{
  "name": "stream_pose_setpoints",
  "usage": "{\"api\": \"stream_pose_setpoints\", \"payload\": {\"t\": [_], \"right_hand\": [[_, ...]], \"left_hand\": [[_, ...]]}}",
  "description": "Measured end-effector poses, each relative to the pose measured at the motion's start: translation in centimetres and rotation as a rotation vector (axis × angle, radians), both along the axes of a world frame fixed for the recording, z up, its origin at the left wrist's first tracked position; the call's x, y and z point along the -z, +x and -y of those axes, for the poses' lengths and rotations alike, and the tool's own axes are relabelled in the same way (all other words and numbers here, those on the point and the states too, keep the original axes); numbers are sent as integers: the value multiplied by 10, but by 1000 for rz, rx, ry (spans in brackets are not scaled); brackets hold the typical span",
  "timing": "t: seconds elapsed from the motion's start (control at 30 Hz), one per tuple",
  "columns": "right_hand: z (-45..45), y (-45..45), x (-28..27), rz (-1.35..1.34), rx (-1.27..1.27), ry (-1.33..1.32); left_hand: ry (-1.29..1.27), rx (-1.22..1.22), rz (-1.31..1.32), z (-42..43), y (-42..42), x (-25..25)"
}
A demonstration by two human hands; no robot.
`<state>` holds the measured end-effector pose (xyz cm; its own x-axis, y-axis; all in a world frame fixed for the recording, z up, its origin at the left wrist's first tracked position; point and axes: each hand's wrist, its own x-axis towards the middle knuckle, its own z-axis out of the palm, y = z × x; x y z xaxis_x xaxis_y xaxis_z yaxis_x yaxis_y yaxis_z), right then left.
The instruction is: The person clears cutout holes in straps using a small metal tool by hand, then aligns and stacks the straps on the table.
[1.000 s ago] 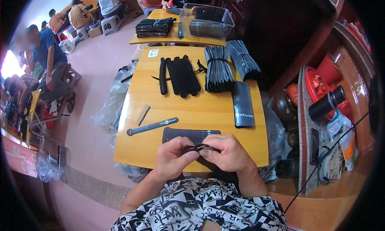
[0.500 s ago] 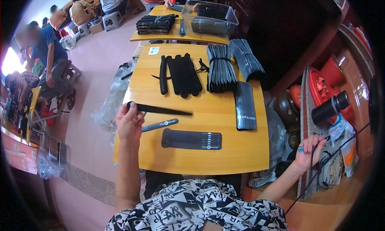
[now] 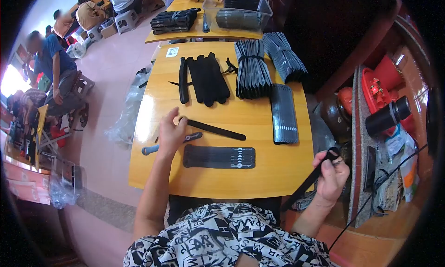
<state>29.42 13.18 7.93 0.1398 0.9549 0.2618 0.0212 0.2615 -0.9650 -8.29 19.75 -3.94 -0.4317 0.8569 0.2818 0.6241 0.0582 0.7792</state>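
My left hand [image 3: 171, 133] is over the left part of the table, thumb and index finger spread apart. Right by its thumb lies a black strap [image 3: 215, 129], pointing to the right. Under and beside that hand is a grey-blue strap [image 3: 150, 149] with a printed label. Just in front of me is a fanned row of dark printed straps [image 3: 211, 156]. My right hand [image 3: 331, 174], off the table's right edge, pinches another black strap [image 3: 303, 188] near its upper end; the rest slants down to the left.
Farther back lie plain black straps [image 3: 208, 80], two tied bundles [image 3: 252, 70] [image 3: 285, 58] and a flat grey stack [image 3: 284, 116]. A clear bin [image 3: 237, 12] stands on the far table. At right, a shelf holds a black bottle [image 3: 388, 116] and a cable [image 3: 361, 206]. People sit at left.
My left hand has opened, and the black strap it held now lies lower beside it. My right hand has left the cable, moved left and now holds a black strap.
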Motion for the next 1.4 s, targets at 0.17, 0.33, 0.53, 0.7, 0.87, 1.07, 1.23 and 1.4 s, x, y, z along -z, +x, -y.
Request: {"api": "stream_pose_setpoints", "payload": {"t": [0.17,0.33,0.53,0.7,0.87,1.07,1.23,1.4], "right_hand": [[-3,-66,-3,864,-298,436],[13,-121,13,1123,-554,581],[20,-131,26,938,-769,442],[8,-112,38,800,-969,82],[-2,-74,53,921,-827,-158],[-7,-59,65,716,-611,-430],[-13,-66,80,548,-509,-534],[-17,-72,95,622,-372,-493]], "left_hand": [[-137,268,398,59,42,-76],[-581,583,811,121,63,-94],[-539,554,866,148,52,-77],[-238,627,343,152,43,-79],[-216,359,280,154,22,-58],[-330,215,596,148,18,-32],[-347,117,470,132,19,-25],[-371,90,343,121,18,-13]]}}
